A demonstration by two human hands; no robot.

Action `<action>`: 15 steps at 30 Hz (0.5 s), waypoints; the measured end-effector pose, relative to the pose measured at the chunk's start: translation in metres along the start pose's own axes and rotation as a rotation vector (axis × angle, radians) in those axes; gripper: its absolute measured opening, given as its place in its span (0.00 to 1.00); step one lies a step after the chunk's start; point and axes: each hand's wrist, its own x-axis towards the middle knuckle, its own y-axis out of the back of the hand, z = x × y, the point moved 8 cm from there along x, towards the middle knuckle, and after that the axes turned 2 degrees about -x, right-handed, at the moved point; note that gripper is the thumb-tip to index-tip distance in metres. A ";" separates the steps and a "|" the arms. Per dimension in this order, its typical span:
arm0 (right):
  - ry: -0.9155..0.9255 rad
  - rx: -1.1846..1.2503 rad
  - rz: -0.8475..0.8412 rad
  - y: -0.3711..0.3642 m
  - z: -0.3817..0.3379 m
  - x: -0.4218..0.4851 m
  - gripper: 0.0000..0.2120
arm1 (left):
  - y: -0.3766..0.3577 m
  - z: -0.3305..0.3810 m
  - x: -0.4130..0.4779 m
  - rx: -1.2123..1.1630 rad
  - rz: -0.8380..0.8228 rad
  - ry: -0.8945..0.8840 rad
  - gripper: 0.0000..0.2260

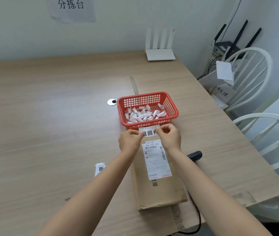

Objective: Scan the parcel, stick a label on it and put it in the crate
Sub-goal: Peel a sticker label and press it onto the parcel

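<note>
A long brown cardboard parcel (159,189) lies on the wooden table, with a white shipping label (157,159) on its top. At the parcel's far end my left hand (129,139) and my right hand (169,136) pinch the two ends of a small white label (149,132) printed with black characters. The label is held just above the parcel, close to the basket's near wall. A black barcode scanner (194,155) lies on the table right of the parcel, partly behind my right forearm.
A red plastic basket (172,106) with several curled white paper strips stands just beyond my hands. A small stack of printed labels (99,168) lies left of the parcel. A white router (160,54) stands at the table's back edge. White chairs (254,68) stand at the right.
</note>
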 end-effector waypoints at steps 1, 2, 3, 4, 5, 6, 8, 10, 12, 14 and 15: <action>0.011 -0.056 0.002 -0.001 0.002 0.004 0.07 | -0.003 -0.001 0.004 0.087 0.020 0.005 0.07; 0.024 -0.114 0.001 -0.003 0.005 0.007 0.08 | -0.005 -0.001 0.005 0.166 0.035 0.004 0.08; 0.034 -0.175 -0.006 -0.005 0.009 0.010 0.08 | -0.008 0.000 0.007 0.227 0.046 -0.006 0.08; 0.040 -0.239 -0.015 -0.007 0.012 0.012 0.08 | -0.012 0.000 0.009 0.272 0.050 -0.021 0.09; 0.045 -0.306 -0.023 -0.010 0.016 0.014 0.08 | -0.015 0.000 0.010 0.301 0.047 -0.030 0.10; 0.051 -0.363 -0.030 -0.012 0.019 0.015 0.09 | -0.018 -0.001 0.012 0.311 0.044 -0.027 0.10; 0.063 -0.430 -0.038 -0.015 0.022 0.016 0.10 | -0.021 -0.007 0.015 0.292 0.050 -0.005 0.10; 0.067 -0.456 -0.032 -0.017 0.024 0.016 0.10 | -0.022 -0.013 0.019 0.262 0.056 0.005 0.08; 0.070 -0.491 -0.025 -0.019 0.025 0.017 0.11 | -0.023 -0.018 0.022 0.240 0.059 0.001 0.07; 0.081 -0.524 -0.033 -0.022 0.025 0.017 0.11 | -0.023 -0.024 0.024 0.234 0.056 0.010 0.08; 0.088 -0.536 -0.036 -0.023 0.025 0.017 0.11 | -0.023 -0.026 0.024 0.238 0.053 0.011 0.08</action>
